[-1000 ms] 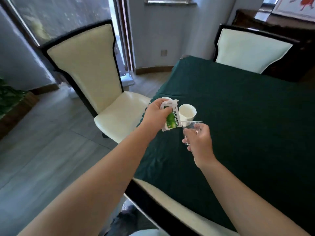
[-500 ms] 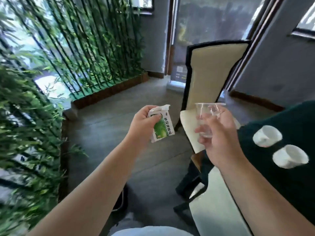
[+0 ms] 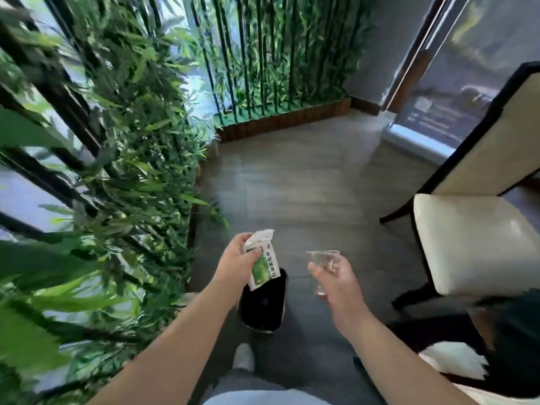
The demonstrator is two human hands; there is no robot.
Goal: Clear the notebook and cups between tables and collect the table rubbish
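Note:
My left hand (image 3: 236, 260) grips a torn white and green sachet (image 3: 262, 266), which hangs over the open mouth of a black rubbish bin (image 3: 263, 305) on the floor. My right hand (image 3: 339, 277) holds a clear plastic cup (image 3: 321, 266) upright, a little to the right of the bin and above the floor. The bin's inside looks dark and I cannot tell what lies in it.
Bamboo plants (image 3: 117, 171) in a planter line the left side and the far wall. A cream chair with a black frame (image 3: 473, 229) stands at the right. The dark green table's corner (image 3: 511, 331) shows at lower right. My shoe (image 3: 244, 356) is just behind the bin.
I have turned left, away from the table, and looked down; the bin has come into view. Both hands have dropped lower, and the sachet now hangs over the bin.

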